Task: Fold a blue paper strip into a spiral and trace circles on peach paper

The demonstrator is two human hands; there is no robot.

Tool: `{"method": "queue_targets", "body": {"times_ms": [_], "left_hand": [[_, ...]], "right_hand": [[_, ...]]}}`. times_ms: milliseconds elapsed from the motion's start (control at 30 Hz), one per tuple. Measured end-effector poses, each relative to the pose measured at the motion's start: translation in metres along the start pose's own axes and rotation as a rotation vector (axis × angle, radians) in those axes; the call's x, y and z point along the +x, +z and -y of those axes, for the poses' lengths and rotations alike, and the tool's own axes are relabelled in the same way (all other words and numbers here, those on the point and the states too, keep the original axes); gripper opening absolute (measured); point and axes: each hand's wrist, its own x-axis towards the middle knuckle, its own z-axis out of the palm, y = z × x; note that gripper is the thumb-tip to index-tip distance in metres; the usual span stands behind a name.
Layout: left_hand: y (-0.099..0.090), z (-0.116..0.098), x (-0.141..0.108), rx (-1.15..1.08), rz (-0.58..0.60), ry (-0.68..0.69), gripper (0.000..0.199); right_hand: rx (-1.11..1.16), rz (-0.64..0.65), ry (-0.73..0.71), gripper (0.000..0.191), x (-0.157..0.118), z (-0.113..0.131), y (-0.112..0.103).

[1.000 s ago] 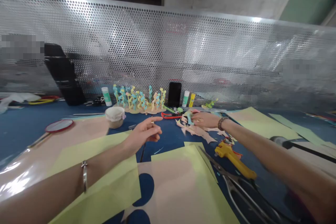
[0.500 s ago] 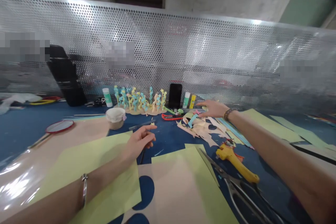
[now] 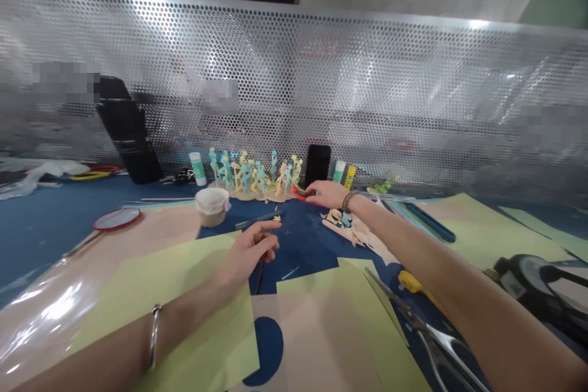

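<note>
1. Left forearm (image 3: pixel 184 343) lies low across the frame, metal bangle (image 3: pixel 154 337) on the wrist. Left hand (image 3: pixel 250 251) is empty, fingers loosely curled, not spread, above the edge of a yellow paper sheet (image 3: pixel 169 300).
2. Scissors (image 3: pixel 436 343) lie open-handled at lower right, under the right forearm (image 3: pixel 436 245). A yellow-handled tool (image 3: pixel 411 285) is partly hidden by that arm.
3. Right arm reaches forward and left, beaded bracelet (image 3: pixel 349 200) on the wrist. Right hand (image 3: pixel 326 194) is palm down, fingers together, pinching the end of a red utility knife (image 3: pixel 298 192).
4. Knife sits at the right fingertips, well apart from the left hand. Long axis runs roughly sideways, free end pointing left toward the paper figures. Blade not visible.
5. Cut paper scraps (image 3: pixel 353 229) lie just below the right hand on a blue cutting mat (image 3: pixel 303 239).
6. Far edge: paper figures on a tan base (image 3: pixel 252 193), black phone (image 3: pixel 318 165), glue sticks (image 3: pixel 197 168), perforated metal screen (image 3: pixel 294 73).
</note>
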Motion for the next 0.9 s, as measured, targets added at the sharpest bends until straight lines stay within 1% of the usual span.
{"method": "queue_targets", "body": {"times_ms": [133,233,333,433,500,567,667,767,833,900], "left_hand": [[0.000,-0.001,0.000,0.004,0.016,-0.013,0.032],[-0.001,0.001,0.001,0.022,0.027,-0.012,0.031],[-0.002,0.002,0.002,0.030,0.023,-0.003,0.031],[-0.001,0.001,0.001,0.043,0.027,-0.007,0.030],[0.000,-0.001,-0.001,0.056,0.023,-0.016,0.030],[0.000,-0.003,-0.001,0.069,0.018,-0.019,0.030],[0.001,-0.003,-0.001,0.074,0.011,-0.015,0.030],[0.001,-0.002,0.000,0.069,0.007,-0.017,0.031],[0.001,-0.001,0.000,0.066,0.010,-0.019,0.031],[0.001,-0.002,0.000,0.060,0.011,-0.020,0.032]], "right_hand": [[0.280,-0.213,-0.017,0.038,-0.003,-0.013,-0.019],[0.416,-0.344,-0.018,0.046,-0.010,-0.020,-0.031],[0.465,-0.441,-0.014,0.050,-0.019,-0.031,-0.049],[0.407,-0.470,0.022,0.048,-0.033,-0.053,-0.071],[0.321,-0.425,0.060,0.044,-0.044,-0.071,-0.079],[0.225,-0.329,0.114,0.040,-0.054,-0.088,-0.078],[0.087,-0.199,0.198,0.041,-0.065,-0.107,-0.060],[-0.031,-0.121,0.269,0.042,-0.065,-0.117,-0.039],[-0.089,-0.078,0.293,0.042,-0.062,-0.122,-0.031],[-0.137,-0.037,0.308,0.041,-0.057,-0.126,-0.028]]}}
